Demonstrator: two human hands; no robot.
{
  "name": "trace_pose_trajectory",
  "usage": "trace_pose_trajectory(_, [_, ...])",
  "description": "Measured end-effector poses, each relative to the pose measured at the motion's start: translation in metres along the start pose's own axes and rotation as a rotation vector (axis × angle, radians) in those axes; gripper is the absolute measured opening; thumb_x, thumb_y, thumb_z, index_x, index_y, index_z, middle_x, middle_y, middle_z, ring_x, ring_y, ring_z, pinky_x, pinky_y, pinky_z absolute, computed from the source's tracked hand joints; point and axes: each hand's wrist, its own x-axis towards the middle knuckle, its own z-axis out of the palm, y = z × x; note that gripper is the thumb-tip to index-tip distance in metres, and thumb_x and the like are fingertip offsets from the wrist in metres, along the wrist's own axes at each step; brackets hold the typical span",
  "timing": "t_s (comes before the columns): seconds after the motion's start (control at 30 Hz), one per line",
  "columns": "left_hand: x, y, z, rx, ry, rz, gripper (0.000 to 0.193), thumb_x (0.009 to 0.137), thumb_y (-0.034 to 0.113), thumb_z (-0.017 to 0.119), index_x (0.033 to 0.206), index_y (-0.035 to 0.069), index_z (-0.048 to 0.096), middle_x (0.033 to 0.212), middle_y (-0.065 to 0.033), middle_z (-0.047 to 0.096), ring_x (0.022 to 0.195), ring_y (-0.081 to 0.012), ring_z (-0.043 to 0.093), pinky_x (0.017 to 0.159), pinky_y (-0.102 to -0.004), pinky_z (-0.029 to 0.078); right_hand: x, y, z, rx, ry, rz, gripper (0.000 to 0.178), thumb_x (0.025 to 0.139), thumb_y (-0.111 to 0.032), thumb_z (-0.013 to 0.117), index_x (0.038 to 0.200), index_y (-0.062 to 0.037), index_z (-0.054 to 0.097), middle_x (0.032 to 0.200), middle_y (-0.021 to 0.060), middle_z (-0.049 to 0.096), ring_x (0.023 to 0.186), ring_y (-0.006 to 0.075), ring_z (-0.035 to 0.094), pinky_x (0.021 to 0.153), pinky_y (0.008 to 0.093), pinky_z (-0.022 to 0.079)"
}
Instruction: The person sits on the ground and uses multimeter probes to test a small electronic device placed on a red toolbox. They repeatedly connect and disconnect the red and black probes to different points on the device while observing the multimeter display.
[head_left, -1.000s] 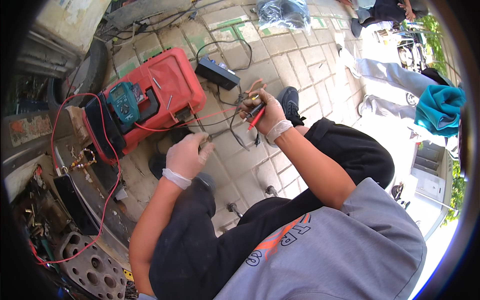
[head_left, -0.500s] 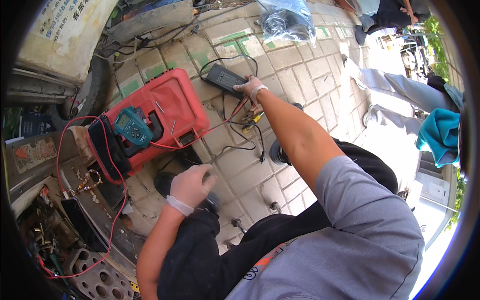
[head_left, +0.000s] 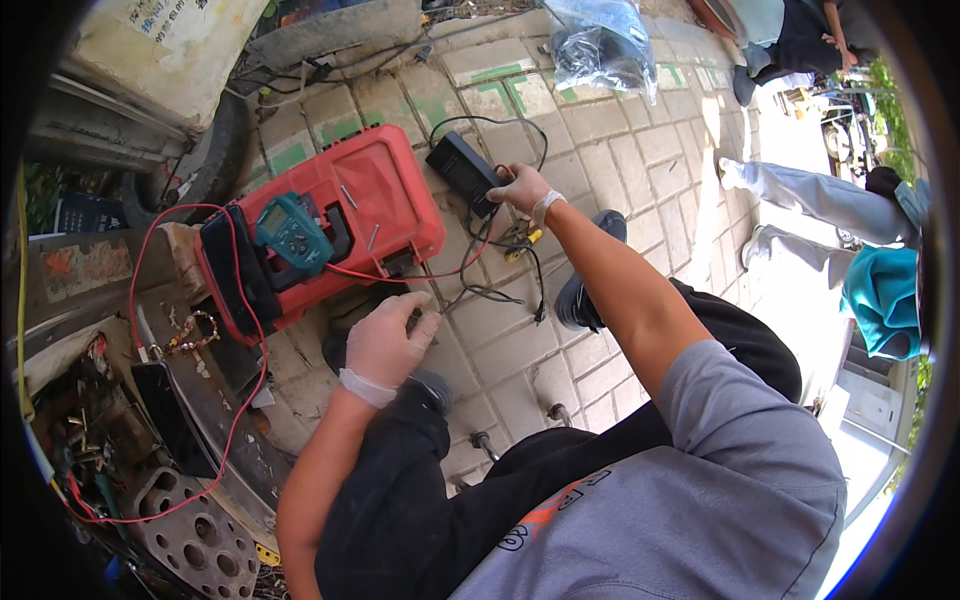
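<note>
My right hand (head_left: 522, 190), in a thin translucent glove, grips the near end of a black power adapter (head_left: 462, 168) just above the paving. Its black cables loop behind it and trail down to a plug (head_left: 540, 312). A yellow-and-black connector (head_left: 523, 245) lies below that hand. My left hand (head_left: 390, 335), gloved too, hovers over my knee with nothing visible in it, its fingers loosely bent and apart from the thumb. Beyond it, a teal multimeter (head_left: 292, 233) rests on a red plastic tool case (head_left: 385, 190), where two screw-like metal pieces also lie.
A red wire (head_left: 262, 372) arcs from the case over an open compartment of metal parts on the left. A phone (head_left: 170, 415) and a beaded bracelet (head_left: 195, 332) lie there on a ledge. Clear plastic bag (head_left: 600, 55) stands at the back; people are at right.
The power adapter has turned in my right hand: its labelled face showed before, and a plain dark side shows now. My left hand's fingers have curled a little. The whole view has shifted slightly.
</note>
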Motion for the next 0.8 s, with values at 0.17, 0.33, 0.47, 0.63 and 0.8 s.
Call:
trace_pose_trajectory(0.17, [0.000, -0.004, -0.003, -0.058, 0.192, 0.033, 0.040, 0.092, 0.035, 0.069, 0.125, 0.012, 0.067, 0.103, -0.0135, 0.071, 0.089, -0.0348, 0.069, 0.076, -0.0440, 0.055, -0.020, -0.036, -0.003, 0.321, 0.042, 0.108, 0.047, 0.075, -0.030, 0.080, 0.102, 0.0066, 0.069, 0.080, 0.0108, 0.066, 0.065, 0.0208, 0.061, 0.061, 0.0337, 0.049])
trace_pose_trajectory(0.33, [0.012, -0.015, -0.029, 0.321, 0.442, 0.030, 0.059, 0.094, 0.036, 0.065, 0.150, 0.024, 0.049, 0.089, -0.0112, 0.071, 0.073, -0.0346, 0.070, 0.061, -0.0462, 0.055, -0.089, -0.089, -0.018, 0.578, 0.139, 0.174, 0.045, 0.079, -0.032, 0.079, 0.102, 0.0044, 0.068, 0.076, 0.0067, 0.061, 0.055, 0.0148, 0.054, 0.052, 0.0287, 0.044])
trace_pose_trajectory(0.47, [0.016, -0.022, -0.046, 0.576, 0.302, -0.182, 0.055, 0.094, 0.039, 0.064, 0.146, 0.024, 0.055, 0.086, -0.0107, 0.072, 0.076, -0.0342, 0.071, 0.063, -0.0462, 0.054, -0.144, -0.134, 0.016, 0.419, 0.496, -0.314, 0.055, 0.080, -0.030, 0.078, 0.118, 0.0056, 0.060, 0.099, 0.0149, 0.065, 0.077, 0.0241, 0.066, 0.072, 0.0360, 0.054])
trace_pose_trajectory(0.63, [0.008, -0.024, -0.054, 0.499, 0.375, -0.265, 0.051, 0.094, 0.040, 0.063, 0.142, 0.023, 0.059, 0.092, -0.0147, 0.074, 0.078, -0.0378, 0.071, 0.069, -0.0489, 0.056, -0.162, -0.183, 0.059, -0.173, 0.536, -0.497, 0.066, 0.078, -0.029, 0.077, 0.134, -0.0033, 0.052, 0.121, 0.0197, 0.058, 0.091, 0.0409, 0.069, 0.078, 0.0481, 0.057])
trace_pose_trajectory(0.8, [0.000, -0.026, -0.056, 0.344, 0.417, -0.253, 0.049, 0.093, 0.040, 0.063, 0.138, 0.020, 0.062, 0.098, -0.0182, 0.074, 0.080, -0.0410, 0.071, 0.073, -0.0495, 0.056, -0.184, -0.193, 0.101, -0.338, 0.317, -0.544, 0.064, 0.081, -0.030, 0.078, 0.134, -0.0044, 0.052, 0.127, 0.0183, 0.057, 0.088, 0.0376, 0.070, 0.072, 0.0474, 0.058])
